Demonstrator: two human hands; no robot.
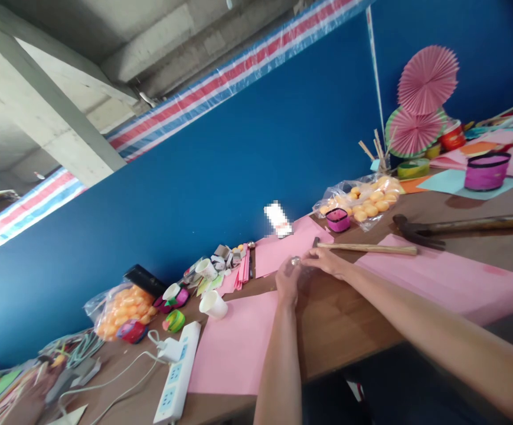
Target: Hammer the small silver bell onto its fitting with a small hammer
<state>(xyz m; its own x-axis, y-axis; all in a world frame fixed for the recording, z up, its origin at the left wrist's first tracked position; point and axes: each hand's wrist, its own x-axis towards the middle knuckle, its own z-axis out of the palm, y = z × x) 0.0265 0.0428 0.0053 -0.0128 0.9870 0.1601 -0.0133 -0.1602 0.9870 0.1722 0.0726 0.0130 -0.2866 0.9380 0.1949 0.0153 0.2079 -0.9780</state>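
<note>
The person's 2 bare hands meet over bare wood on the brown table point(340, 333), between a pink paper sheet on the left point(234, 351) and a pink paper sheet on the right point(451, 289). The left hand point(287, 280) is raised with its fingers curled in, and it seems to pinch a small, shiny, silver-coloured round object point(296, 260) at its fingertips. The right hand point(327, 262) comes in from the other side, fingers bent and drawn together, their tips just beside the object; whether they grip anything I cannot tell. Keeping the 2 hands so near each other probably steadies a piece this small, and the spread forearms leave it in plain sight.

Just behind the right hand lies a small hammer with a pale wooden handle point(371, 248), within easy reach; the handle's end crosses the corner of the right-hand sheet and may help weigh it down. A larger claw hammer with a dark metal head point(422, 232) lies farther right. A white paper cup point(214, 305) stands upright at the left-hand sheet's far corner. Beside that sheet lies a white plastic power strip point(180, 375), likely there to keep its white plug point(170, 350) away from the hands. A clear plastic bag of orange balls point(371, 203) sits near the blue wall point(221, 200), presumably bagged against rolling.
</note>
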